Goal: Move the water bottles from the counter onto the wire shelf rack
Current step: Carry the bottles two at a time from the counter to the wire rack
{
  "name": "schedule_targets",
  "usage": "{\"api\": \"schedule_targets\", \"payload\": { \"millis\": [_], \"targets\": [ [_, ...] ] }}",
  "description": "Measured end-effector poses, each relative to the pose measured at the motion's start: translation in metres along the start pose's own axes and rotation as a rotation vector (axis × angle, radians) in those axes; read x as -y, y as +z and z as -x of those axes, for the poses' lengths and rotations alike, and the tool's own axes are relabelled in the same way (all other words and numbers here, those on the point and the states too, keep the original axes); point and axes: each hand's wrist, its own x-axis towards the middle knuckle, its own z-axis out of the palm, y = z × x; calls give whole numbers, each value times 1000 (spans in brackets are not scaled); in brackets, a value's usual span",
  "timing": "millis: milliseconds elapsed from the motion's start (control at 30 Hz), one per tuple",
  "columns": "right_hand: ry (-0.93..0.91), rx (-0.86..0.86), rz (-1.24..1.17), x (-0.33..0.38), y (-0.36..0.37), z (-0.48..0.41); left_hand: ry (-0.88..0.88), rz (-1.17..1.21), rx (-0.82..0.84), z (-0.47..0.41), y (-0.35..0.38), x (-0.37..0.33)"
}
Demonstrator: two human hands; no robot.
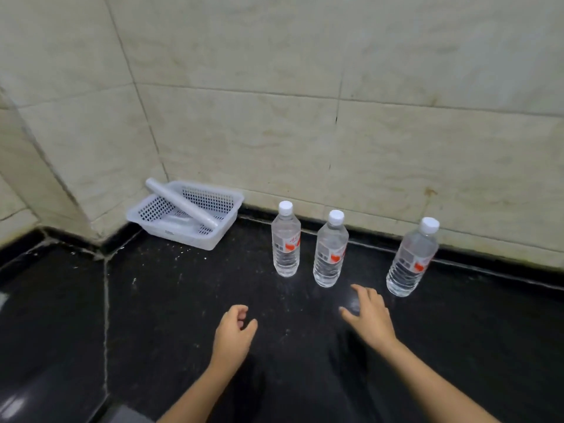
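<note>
Three clear water bottles with white caps and red-marked labels stand upright on the black counter [183, 300] near the tiled wall: a left bottle [286, 239], a middle bottle [330, 249] and a right bottle [412, 257]. My left hand [233, 334] hovers over the counter in front of the left bottle, fingers loosely curled, holding nothing. My right hand [370, 315] is spread open just in front of the middle bottle, a short gap from it and from the right bottle. No wire shelf rack is in view.
A white perforated plastic basket [152, 222] sits in the counter's back-left corner with a white tube [180, 203] lying across it. Beige tiled walls [335, 117] close off the back and left. A grout seam [106, 315] runs down the counter at left.
</note>
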Motion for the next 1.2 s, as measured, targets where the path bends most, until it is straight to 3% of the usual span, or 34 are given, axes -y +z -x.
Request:
{"api": "schedule_targets", "payload": {
  "millis": [200, 467, 667, 767, 867, 967, 1200],
  "targets": [
    [177, -39, -533, 28, 9, -75, -27, -32, 13, -60, 2, -12],
    [195, -89, -843, 32, 28, -119, -111, -48, 161, -87, 35, -16],
    [375, -199, -621, 44, 35, -106, 31, -54, 180, -132, 55, -41],
    [451, -279, -619, 48, 37, -75, 140, 41, 141, -151, 71, -57],
    [556, -389, -663, 49, 45, -40, 124, 105, 138, -166, 81, -70],
    [685, -489, -719, 51, 56, -10, 73, 113, 217, -174, 80, -69],
    [862, -770, -873, 73, 88, 59, 198, 123, 534, -178, 52, -45]
  ]
}}
